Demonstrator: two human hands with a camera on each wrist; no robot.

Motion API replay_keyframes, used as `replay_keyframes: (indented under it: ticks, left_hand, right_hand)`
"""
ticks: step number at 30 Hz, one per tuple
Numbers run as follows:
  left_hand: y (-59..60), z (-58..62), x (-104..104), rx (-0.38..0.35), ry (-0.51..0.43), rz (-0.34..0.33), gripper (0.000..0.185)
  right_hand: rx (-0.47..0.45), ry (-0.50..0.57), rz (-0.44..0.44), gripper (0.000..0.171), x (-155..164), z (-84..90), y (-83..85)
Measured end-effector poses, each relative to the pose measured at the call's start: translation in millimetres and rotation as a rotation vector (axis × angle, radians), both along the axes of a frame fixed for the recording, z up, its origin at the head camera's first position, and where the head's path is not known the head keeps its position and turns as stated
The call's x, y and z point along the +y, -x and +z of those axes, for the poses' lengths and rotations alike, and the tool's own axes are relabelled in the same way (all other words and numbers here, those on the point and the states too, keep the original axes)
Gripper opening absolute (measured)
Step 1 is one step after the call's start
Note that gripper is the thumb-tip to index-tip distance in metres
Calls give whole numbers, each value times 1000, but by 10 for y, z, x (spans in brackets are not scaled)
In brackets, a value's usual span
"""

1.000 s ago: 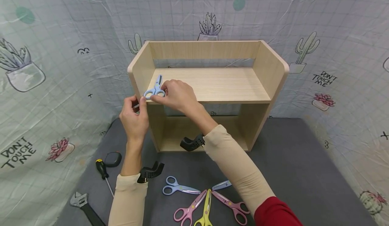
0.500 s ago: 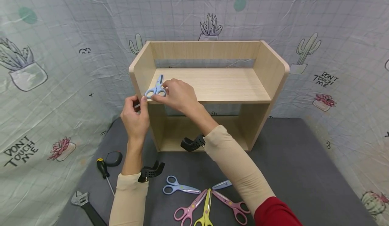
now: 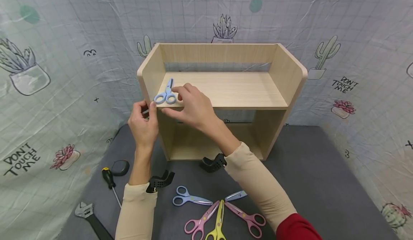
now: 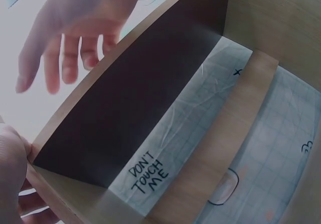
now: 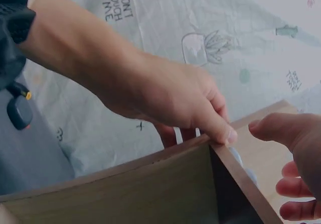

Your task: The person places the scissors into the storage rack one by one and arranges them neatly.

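1. Far left of table (image 3: 306, 182): wrench (image 3: 91, 218), screwdriver (image 3: 108, 178), dark rounded case (image 3: 120, 168) just beside its grip
2. Left hand (image 3: 143, 127) clamped on the shelf (image 3: 219, 48) at its left front edge, thumb in front, fingers round the outer face
3. Blue scissors (image 3: 168, 90) flat on upper board (image 3: 238, 89), left end; rings toward front edge, tips pointing back. Likely light, stiff, smooth enough to slide on wood, not fragile; best taken by the rings, off the blades
4. Right hand (image 3: 196, 108) just right of them, thumb and fingers apart, nothing held; forefinger close to the scissors, touching or not I cannot tell
5. Below, on table, fanned with tips close: second blue pair (image 3: 190, 198), pink pair (image 3: 205, 217), yellow pair (image 3: 220, 216), half-hidden blue blade (image 3: 236, 196), another pink pair (image 3: 239, 212)
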State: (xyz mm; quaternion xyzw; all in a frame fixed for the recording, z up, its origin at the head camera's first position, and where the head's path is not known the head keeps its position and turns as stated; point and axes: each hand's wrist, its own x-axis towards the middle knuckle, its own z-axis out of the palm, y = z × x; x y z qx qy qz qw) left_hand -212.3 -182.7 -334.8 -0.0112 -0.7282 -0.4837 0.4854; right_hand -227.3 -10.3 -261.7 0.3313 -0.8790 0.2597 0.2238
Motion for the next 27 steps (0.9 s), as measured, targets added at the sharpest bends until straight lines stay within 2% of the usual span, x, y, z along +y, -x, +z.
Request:
replay_keyframes:
  ticks: [5,11,20,27]
  left_hand:
    - [7,-8,-6,-9,13,6,33]
    - [2,-6,-4,-24,11,11,34]
    - [-11,1,3,-17,7,12,32]
    - [-11,-5,5,-20,3,0,33]
  right_hand:
    - [87,64,56,59,68,-60,-111]
    - [136,95,108,58,121,-160,-228]
    - [125,97,142,56,177,-370,-382]
    - [74,101,155,57,221,-629,-485]
